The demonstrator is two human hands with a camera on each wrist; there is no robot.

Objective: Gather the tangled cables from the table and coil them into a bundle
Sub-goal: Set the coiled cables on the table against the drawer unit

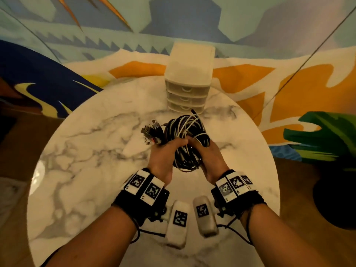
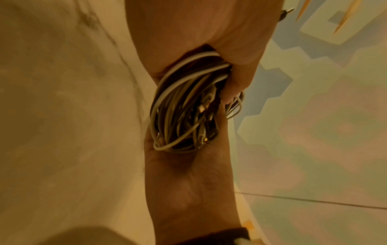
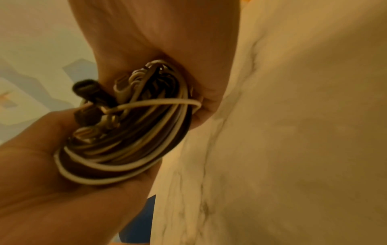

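Note:
A bundle of black and white cables (image 1: 185,137) is held above the round marble table (image 1: 86,151), coiled into loops. My left hand (image 1: 165,154) grips its left side, and my right hand (image 1: 205,153) grips its right side, thumbs meeting over the middle. Several plug ends (image 1: 151,132) stick out to the left of the coil. The left wrist view shows the cable loops (image 2: 184,107) squeezed between both palms. In the right wrist view the coil (image 3: 130,132) lies in my palm with dark and white plugs (image 3: 90,92) poking out.
A small white drawer unit (image 1: 187,83) with three drawers stands at the table's far edge, just behind the bundle. A colourful rug (image 1: 269,83) covers the floor beyond. A green plant in a dark pot (image 1: 331,151) is off the table's right side.

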